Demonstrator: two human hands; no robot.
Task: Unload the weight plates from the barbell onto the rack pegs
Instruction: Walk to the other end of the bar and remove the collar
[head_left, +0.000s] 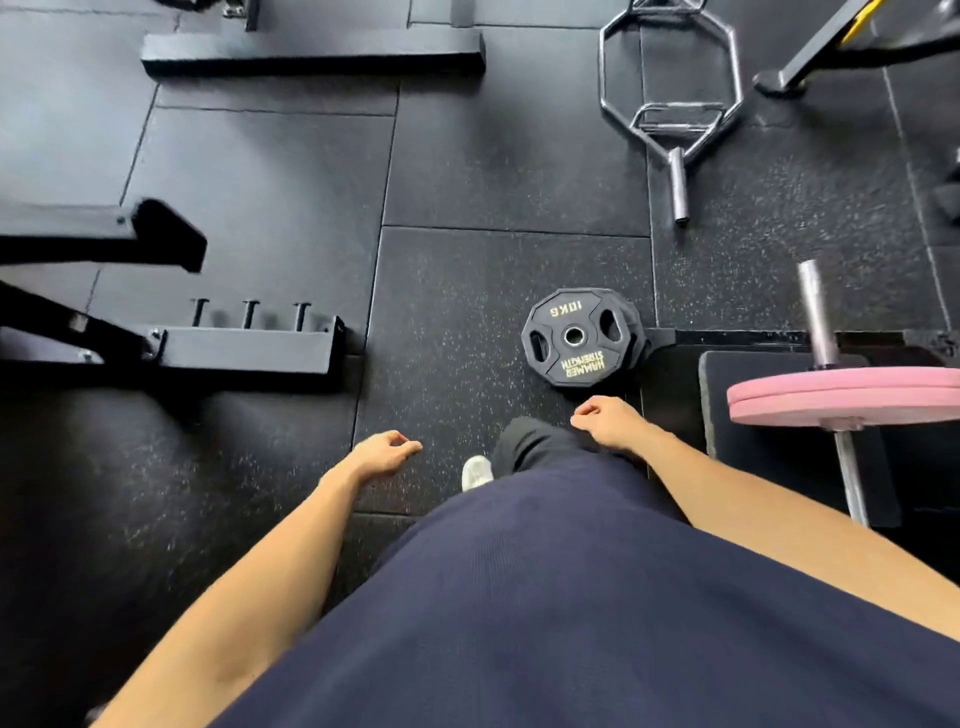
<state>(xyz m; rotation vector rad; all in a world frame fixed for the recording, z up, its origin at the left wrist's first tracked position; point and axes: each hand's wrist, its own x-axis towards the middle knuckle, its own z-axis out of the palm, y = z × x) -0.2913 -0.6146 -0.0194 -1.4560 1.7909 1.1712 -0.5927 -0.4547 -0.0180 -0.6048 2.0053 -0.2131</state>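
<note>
A black 10 kg weight plate (581, 336) lies flat on the rubber floor just ahead of me. To the right, two pink plates (841, 396) sit on the barbell (816, 317), whose bare steel sleeve end points away from me. My right hand (608, 422) hangs a little short of the black plate, fingers loosely curled, holding nothing. My left hand (385, 452) hangs lower left over bare floor, also holding nothing. A black rack base with three short pegs (249, 314) stands at the left.
A chrome hex trap bar (670, 98) lies on the floor at the upper right. Black machine frames (311, 52) cross the top and left. A dark mat (779, 457) lies under the barbell. My shoe (475, 472) is between my hands.
</note>
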